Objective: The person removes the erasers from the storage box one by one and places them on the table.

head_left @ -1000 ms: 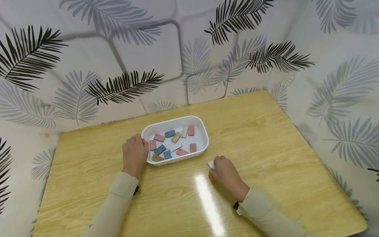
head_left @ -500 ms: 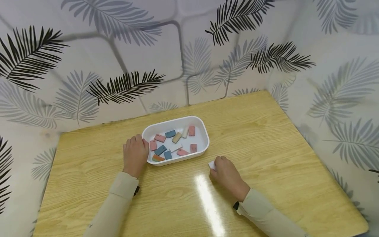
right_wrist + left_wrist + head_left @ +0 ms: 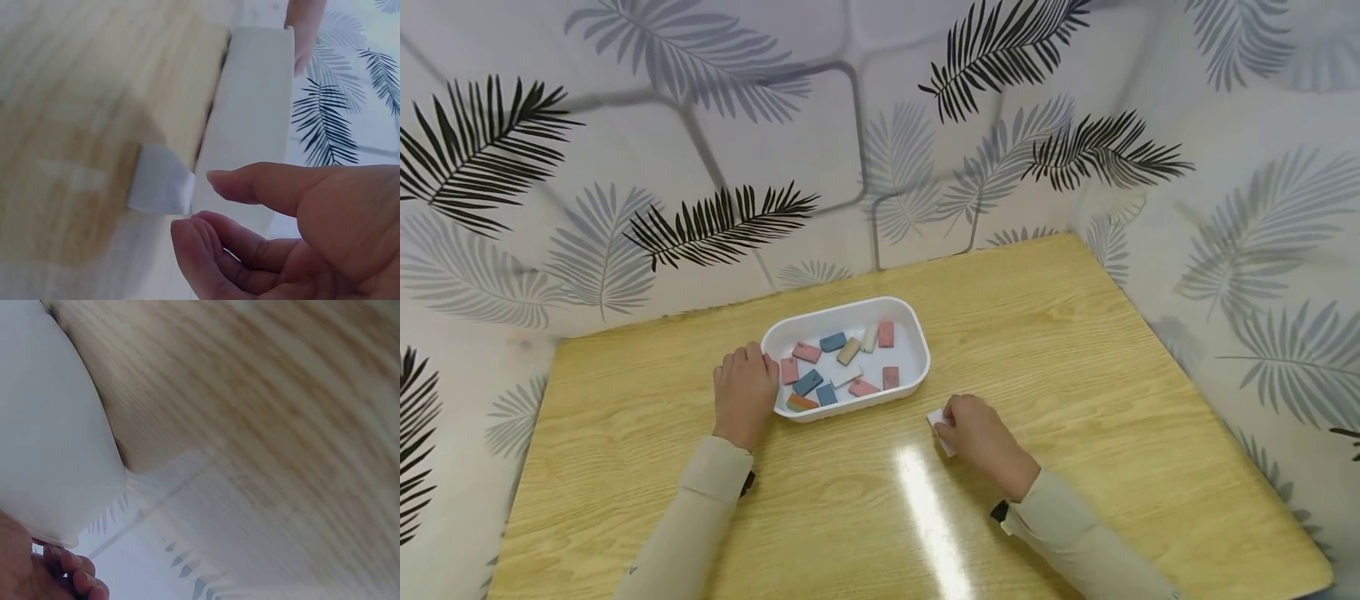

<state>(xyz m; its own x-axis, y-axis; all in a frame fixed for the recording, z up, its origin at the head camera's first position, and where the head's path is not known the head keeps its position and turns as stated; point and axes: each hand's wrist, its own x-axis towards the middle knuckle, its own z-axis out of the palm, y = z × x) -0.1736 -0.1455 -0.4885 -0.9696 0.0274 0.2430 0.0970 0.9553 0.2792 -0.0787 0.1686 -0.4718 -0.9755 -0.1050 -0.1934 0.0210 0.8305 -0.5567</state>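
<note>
My left hand (image 3: 745,393) grips the left end of a white oval tray (image 3: 926,357); in the left wrist view its curled fingers (image 3: 78,562) lie at the rim. On the table just right of the tray sits a small white eraser-like block (image 3: 164,181) with a slanted end. Over it is my right hand (image 3: 987,440), which partly covers it in the head view. The right wrist view shows thumb and fingers spread apart, with a gap between them and the block beyond the fingertips.
Several small blocks lie scattered in the tray: pink ones (image 3: 886,334), blue ones (image 3: 808,382), a tan one (image 3: 848,351), whitish ones (image 3: 870,337) and an orange-green one (image 3: 802,402). The wooden table (image 3: 1112,375) meets a leaf-patterned curtain (image 3: 737,150) at the back.
My right hand has loosened from the white block and shifted slightly, so more of the block shows. The left hand stays on the tray.
</note>
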